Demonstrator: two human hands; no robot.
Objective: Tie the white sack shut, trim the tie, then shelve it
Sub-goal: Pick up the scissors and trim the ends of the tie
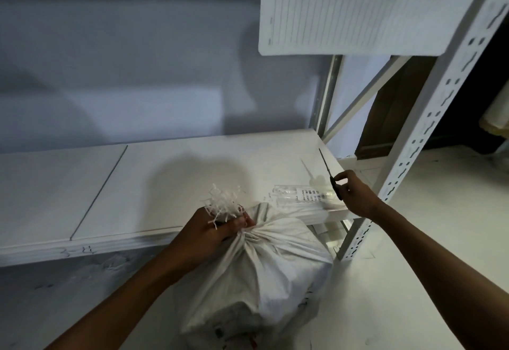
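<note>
The white woven sack (264, 275) stands on the floor in front of the low shelf, its mouth gathered into a neck. My left hand (212, 231) is closed around that neck, with frayed white strands sticking up above my fingers. My right hand (355, 198) is at the shelf's right end, fingers closed on the black handles of a pair of scissors (329, 173) whose blades point up and away over the shelf board. A clear packet with a printed label (300, 195) lies on the shelf just left of my right hand.
The white shelf board (137, 184) runs left from the sack at about knee height. A perforated white upright (429, 118) stands right of my right hand. A lined paper sign with red marks (366, 8) hangs above. Pale floor (413, 267) lies to the right.
</note>
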